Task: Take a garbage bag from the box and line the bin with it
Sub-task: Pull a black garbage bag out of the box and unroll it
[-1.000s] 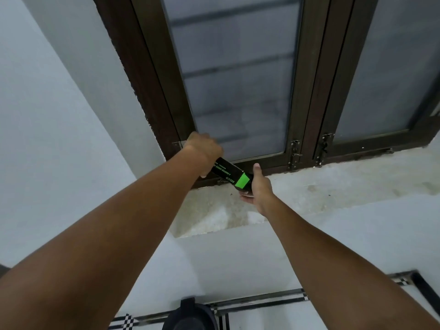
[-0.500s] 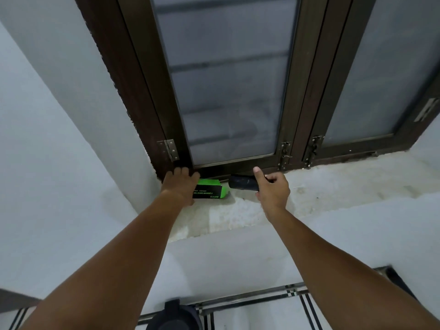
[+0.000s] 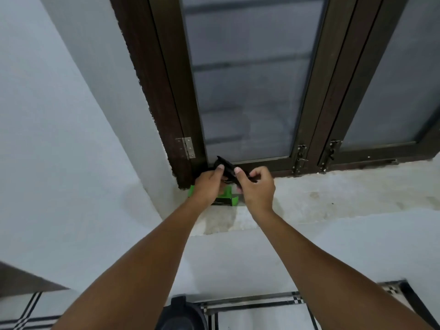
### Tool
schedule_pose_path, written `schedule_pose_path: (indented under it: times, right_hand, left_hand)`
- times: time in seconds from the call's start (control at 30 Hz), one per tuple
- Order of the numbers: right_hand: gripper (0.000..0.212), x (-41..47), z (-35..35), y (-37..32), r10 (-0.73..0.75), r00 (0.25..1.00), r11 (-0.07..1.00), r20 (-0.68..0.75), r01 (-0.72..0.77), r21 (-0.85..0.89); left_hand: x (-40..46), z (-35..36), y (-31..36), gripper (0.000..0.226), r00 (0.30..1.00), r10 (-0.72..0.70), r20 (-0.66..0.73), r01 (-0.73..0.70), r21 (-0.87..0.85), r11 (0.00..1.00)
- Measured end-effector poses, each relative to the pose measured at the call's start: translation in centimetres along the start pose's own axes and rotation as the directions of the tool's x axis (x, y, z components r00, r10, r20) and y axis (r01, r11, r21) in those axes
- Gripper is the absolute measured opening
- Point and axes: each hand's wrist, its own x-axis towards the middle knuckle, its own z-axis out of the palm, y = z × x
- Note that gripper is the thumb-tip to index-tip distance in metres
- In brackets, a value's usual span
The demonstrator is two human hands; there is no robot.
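Both hands are now brought together on the bag roll, which a moment ago was held by the right hand alone. It is pinched from either side, left hand included, just above the box. That box has been left on the sill. Unrolling is judged next; the bin waits well below the box.

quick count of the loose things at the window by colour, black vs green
black: 2, the bag roll held in both hands, left hand and right hand, and the bin below
green: 1, the box on the sill
total: 3
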Motion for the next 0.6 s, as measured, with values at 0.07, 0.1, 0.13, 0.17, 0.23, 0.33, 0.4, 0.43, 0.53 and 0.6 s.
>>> schedule_pose_path:
  times: [0.07,0.1,0.13,0.17,0.23,0.33,0.4,0.43,0.53,0.6]
  right_hand:
    - [0.027,-0.7,0.9,-0.3,-0.024,0.996,0.999,0.085,0.026,-0.023]
    - [0.022,-0.9,1.1,-0.5,-0.021,0.991,0.999,0.129,0.027,-0.038]
    - [0.017,-0.9,1.3,-0.6,-0.011,0.986,0.999,0.168,0.019,-0.048]
    - [0.012,-0.9,1.4,-0.6,0.012,0.980,0.998,0.201,0.001,-0.063]
    - [0.007,-0.5,1.5,-0.6,0.068,0.972,0.995,0.224,-0.050,-0.086]
    - [0.013,0.1,1.4,-1.0,0.179,0.955,0.984,0.237,-0.178,-0.028]
    - [0.020,0.6,1.3,-1.3,0.275,0.924,0.961,0.265,-0.273,-0.044]
    - [0.022,0.8,1.2,-1.3,0.326,0.901,0.945,0.287,-0.318,-0.077]
    - [0.027,1.3,0.8,-1.7,0.464,0.826,0.886,0.321,-0.441,-0.144]
    - [0.026,1.7,0.6,-1.9,0.501,0.810,0.863,0.304,-0.496,-0.097]
  left_hand:
    - [-0.2,-0.1,1.1,0.041,0.995,-0.093,0.035,0.099,-0.214,0.972]
    - [-0.3,-0.3,1.4,0.036,0.993,-0.111,0.032,0.115,-0.274,0.955]
    - [-0.2,-0.4,1.6,0.032,0.991,-0.128,0.036,0.133,-0.311,0.941]
    - [-0.2,-0.6,1.5,0.030,0.987,-0.151,0.063,0.163,-0.341,0.926]
    - [-0.1,-0.8,1.2,0.037,0.970,-0.198,0.139,0.236,-0.382,0.893]
    - [-0.2,-0.9,0.6,0.046,0.958,-0.212,0.195,0.281,-0.471,0.836]
    - [-0.3,-0.9,0.3,0.044,0.955,-0.205,0.215,0.289,-0.520,0.804]
    - [-0.4,-0.8,0.2,0.044,0.953,-0.205,0.221,0.294,-0.526,0.798]
    - [-0.5,-0.9,0.2,0.044,0.949,-0.229,0.215,0.307,-0.487,0.818]
    - [-0.5,-1.0,0.4,0.045,0.945,-0.253,0.206,0.321,-0.457,0.830]
